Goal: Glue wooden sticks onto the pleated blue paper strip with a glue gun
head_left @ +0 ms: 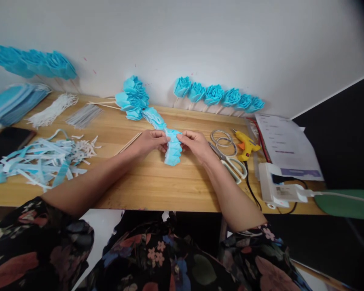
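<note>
two sleeves, two hands on one pleated blue strip

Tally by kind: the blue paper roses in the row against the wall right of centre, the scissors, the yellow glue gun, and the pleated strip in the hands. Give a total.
Blue paper roses: 6
Scissors: 1
Yellow glue gun: 1
Pleated blue strip, pinched by left hand and right hand: 1
Total: 9

The wooden table carries a pleated blue strip, with scissors and a yellow glue gun to its right. Cut scraps lie at the left, paper flowers by the wall.
</note>
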Available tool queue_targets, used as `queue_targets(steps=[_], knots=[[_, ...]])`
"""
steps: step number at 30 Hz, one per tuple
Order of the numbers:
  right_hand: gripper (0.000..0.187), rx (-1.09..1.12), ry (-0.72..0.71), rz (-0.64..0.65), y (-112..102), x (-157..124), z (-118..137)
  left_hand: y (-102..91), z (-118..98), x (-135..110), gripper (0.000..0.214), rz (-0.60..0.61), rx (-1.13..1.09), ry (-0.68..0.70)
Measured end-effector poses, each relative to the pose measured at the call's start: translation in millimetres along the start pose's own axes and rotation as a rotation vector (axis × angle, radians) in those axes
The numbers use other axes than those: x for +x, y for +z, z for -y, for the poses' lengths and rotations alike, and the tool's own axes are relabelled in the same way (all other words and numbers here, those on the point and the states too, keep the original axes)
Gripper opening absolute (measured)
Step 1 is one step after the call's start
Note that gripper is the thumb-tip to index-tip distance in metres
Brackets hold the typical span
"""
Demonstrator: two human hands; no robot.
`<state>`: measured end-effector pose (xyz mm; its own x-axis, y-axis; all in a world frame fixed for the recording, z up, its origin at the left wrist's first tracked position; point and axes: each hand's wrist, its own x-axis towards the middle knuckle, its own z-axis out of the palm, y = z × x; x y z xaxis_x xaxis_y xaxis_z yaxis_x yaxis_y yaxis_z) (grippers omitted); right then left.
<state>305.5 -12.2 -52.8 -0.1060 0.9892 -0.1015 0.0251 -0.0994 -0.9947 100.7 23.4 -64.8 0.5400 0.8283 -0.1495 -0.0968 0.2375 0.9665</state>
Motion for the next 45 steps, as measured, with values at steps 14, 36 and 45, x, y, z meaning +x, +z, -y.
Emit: queue_targets(steps=[14,36,45], knots=[[0.059,-0.001,0.048,0.06,-6.7,-0.6,3.1,-8.7,-1.0,5.7,0.035,0.042,-0.141,-0.007],[0.064,-0.012,0.041,0.06,-5.9,0.7,-3.0,-9.6,-1.8,4.8,0.022,-0.015,-0.018,-0.023],[0.051,-0.076,-0.018,0.094,-3.6,-1.3,-4.9,-7.3,-3.8,5.2,0.033,0.034,-0.048,-0.032]])
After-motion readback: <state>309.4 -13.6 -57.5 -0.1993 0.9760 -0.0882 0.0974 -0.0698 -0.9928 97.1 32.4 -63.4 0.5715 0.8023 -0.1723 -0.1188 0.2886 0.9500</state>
